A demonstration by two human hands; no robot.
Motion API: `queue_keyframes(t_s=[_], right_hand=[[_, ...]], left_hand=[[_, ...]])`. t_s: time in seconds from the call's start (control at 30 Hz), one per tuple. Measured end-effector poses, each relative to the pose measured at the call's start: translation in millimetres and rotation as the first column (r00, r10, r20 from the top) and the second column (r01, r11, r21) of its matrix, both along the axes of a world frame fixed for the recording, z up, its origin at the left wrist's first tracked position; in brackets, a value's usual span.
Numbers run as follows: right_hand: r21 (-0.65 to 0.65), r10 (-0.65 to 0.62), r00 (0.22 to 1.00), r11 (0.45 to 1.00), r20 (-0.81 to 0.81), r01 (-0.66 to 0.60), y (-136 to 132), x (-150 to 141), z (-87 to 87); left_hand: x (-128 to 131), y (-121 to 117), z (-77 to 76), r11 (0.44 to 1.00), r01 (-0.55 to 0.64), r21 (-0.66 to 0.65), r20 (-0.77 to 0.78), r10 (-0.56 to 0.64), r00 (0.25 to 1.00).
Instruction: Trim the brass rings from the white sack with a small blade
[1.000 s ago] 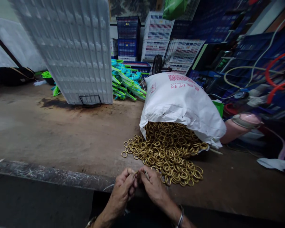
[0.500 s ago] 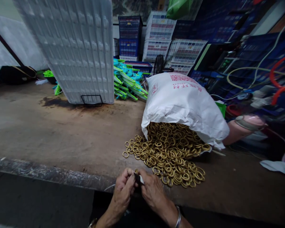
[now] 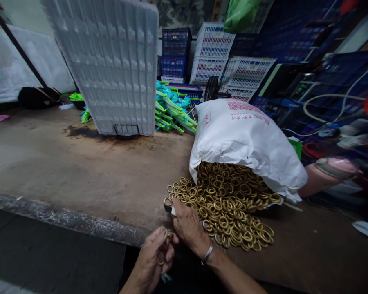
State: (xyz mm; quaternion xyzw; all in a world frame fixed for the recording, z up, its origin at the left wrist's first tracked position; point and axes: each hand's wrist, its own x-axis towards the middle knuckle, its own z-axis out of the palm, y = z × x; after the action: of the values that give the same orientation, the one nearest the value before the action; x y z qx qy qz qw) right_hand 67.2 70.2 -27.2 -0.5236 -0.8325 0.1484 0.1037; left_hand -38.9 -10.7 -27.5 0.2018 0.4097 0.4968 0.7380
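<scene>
My left hand is closed just past the table's front edge, with a small brass-coloured ring pinched at its fingertips. Another ring shows lower against its fingers, above a pale, frayed scrap. My right hand, with a metal bangle on the wrist, reaches to the left edge of a pile of brass rings. A small black and white piece juts from this hand's thumb side; its kind is unclear. Some of the right fingertips are hidden. The rings spill from the mouth of a white woven sack lying on its side.
A tall translucent ribbed plastic panel leans in a black wire stand. Behind it are green and blue plastic parts and stacked crates. To the sack's right lies a pink cylinder, near hoses. The wooden table has a worn front edge.
My hands have parted. The right one moved up to the ring pile with the black and white piece, while the left stayed low with a ring. The view shifted slightly left.
</scene>
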Motion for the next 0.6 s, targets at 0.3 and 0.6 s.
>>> queue_keyframes(t_s=[0.3, 0.6], right_hand=[[0.088, -0.030, 0.974, 0.996, 0.226, 0.010, 12, -21, -17.5], [0.111, -0.006, 0.990, 0.994, 0.143, -0.010, -8, 5, -24.6]], left_hand=[[-19, 6, -3.4, 0.988, -0.110, -0.108, 0.246, 0.134, 0.960], [-16, 11, -10.0, 0.979, -0.139, -0.150, 0.218, 0.170, 0.961]])
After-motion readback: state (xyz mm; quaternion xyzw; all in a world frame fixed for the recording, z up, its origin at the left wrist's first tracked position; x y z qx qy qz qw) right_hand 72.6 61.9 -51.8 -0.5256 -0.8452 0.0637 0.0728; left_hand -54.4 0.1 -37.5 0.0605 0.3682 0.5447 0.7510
